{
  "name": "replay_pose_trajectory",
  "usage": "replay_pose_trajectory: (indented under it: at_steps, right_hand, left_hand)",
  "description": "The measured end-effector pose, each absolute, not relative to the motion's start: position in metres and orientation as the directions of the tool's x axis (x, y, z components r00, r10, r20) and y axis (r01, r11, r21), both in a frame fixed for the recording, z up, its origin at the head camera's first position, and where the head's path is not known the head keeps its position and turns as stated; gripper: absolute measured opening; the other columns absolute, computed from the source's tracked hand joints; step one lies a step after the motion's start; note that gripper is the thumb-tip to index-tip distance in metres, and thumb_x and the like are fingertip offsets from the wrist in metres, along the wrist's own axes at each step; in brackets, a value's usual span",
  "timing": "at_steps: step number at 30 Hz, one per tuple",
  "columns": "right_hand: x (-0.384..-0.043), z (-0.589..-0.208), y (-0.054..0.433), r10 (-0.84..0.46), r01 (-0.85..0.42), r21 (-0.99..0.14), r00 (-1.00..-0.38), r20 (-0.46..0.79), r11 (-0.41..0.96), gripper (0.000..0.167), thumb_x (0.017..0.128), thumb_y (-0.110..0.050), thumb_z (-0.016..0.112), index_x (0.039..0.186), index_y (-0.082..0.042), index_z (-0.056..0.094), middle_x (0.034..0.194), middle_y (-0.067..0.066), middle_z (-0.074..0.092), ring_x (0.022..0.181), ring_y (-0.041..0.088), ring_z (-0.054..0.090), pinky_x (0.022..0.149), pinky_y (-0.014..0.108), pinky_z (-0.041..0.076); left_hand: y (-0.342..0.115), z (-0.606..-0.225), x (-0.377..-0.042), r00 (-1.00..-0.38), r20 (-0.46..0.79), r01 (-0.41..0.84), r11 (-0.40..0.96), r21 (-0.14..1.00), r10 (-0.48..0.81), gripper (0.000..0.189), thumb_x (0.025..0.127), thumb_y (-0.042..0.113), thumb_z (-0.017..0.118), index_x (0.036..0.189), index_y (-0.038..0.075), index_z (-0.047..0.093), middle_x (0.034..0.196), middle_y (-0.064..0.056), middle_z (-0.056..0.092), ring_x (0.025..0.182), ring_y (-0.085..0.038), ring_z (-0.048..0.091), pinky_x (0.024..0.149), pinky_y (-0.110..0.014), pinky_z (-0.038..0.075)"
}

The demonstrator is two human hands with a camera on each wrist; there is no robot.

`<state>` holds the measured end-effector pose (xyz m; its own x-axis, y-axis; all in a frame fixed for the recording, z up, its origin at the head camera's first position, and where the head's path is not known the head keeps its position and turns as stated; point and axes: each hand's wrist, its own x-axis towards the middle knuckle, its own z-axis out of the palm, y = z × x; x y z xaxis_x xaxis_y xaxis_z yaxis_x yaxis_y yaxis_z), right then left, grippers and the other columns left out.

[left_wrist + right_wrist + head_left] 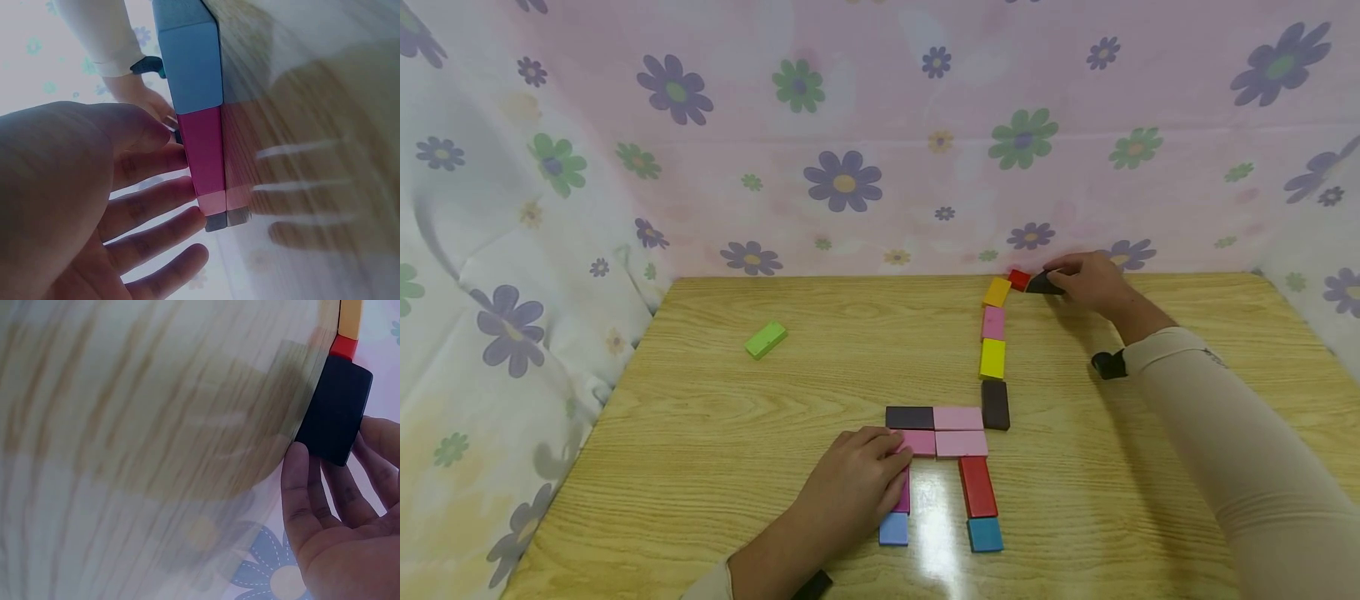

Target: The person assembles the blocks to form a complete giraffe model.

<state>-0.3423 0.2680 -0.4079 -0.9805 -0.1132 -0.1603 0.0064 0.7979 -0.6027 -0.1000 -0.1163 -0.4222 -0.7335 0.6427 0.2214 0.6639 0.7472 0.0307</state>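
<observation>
At the far edge of the table, my right hand [1093, 283] pinches a black block [335, 409] between thumb and fingers. Its end meets a small red block [1018, 279], the top of a curving line with an orange block [997, 292], a pink block [993, 323], a yellow block [992, 359] and a dark block [996, 405]. My left hand [857, 471] rests its loosely extended fingers along the left side of the layout. Those fingertips touch a pink block [919, 443] and partly cover a magenta block [201, 150] below it.
A green block [766, 340] lies alone at the left. Below the pink rows stand a long red block [978, 487] and a teal block [985, 535], with a light blue block [893, 529] opposite. Floral cloth [842, 108] hangs behind the table [760, 433].
</observation>
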Motion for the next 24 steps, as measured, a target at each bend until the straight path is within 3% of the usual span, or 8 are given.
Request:
replay_pose_trajectory:
  at_steps: [5, 14, 18, 24]
  right_hand:
    - [-0.34, -0.407, 0.268, -0.114, 0.01, -0.608, -0.98, -0.165, 0.794, 0.045, 0.105, -0.033, 0.048, 0.141, -0.006, 0.055, 0.139, 0.031, 0.053, 0.108, 0.038, 0.06, 0.082, 0.038, 0.051]
    - [-0.335, -0.399, 0.265, -0.108, 0.007, -0.598, -0.982, -0.156, 0.801, 0.049, 0.106, -0.036, 0.044, 0.143, -0.006, 0.052, 0.142, 0.033, 0.048, 0.119, 0.047, 0.053, 0.092, 0.055, 0.049]
    - [-0.322, -0.39, 0.258, -0.106, -0.068, -0.585, -0.994, -0.031, 0.808, 0.052, 0.106, -0.039, 0.043, 0.141, -0.002, 0.052, 0.136, 0.032, 0.052, 0.118, 0.048, 0.052, 0.09, 0.059, 0.048]
    - [-0.27, -0.381, 0.231, -0.21, -0.307, -0.524, -0.949, 0.237, 0.794, 0.037, 0.104, -0.024, 0.053, 0.129, 0.0, 0.064, 0.125, 0.026, 0.06, 0.11, 0.043, 0.056, 0.087, 0.059, 0.049]
  left_hand:
    - [-0.117, -0.422, -0.099, -0.728, 0.233, 0.668, 0.744, 0.026, 0.645, 0.024, 0.095, 0.029, 0.066, 0.114, 0.017, 0.077, 0.118, 0.001, 0.073, 0.114, -0.016, 0.065, 0.093, -0.035, 0.054]
    - [-0.117, -0.42, -0.097, -0.732, 0.222, 0.667, 0.744, 0.038, 0.644, 0.025, 0.096, 0.029, 0.065, 0.115, 0.017, 0.077, 0.119, 0.0, 0.073, 0.114, -0.017, 0.065, 0.093, -0.036, 0.055]
    - [-0.116, -0.421, -0.097, -0.733, 0.233, 0.665, 0.746, 0.042, 0.64, 0.024, 0.096, 0.028, 0.065, 0.114, 0.016, 0.077, 0.118, 0.0, 0.073, 0.114, -0.017, 0.066, 0.092, -0.036, 0.055]
    - [-0.116, -0.42, -0.099, -0.746, 0.198, 0.656, 0.753, 0.053, 0.636, 0.026, 0.097, 0.028, 0.064, 0.116, 0.016, 0.076, 0.12, -0.001, 0.073, 0.115, -0.018, 0.065, 0.094, -0.037, 0.055]
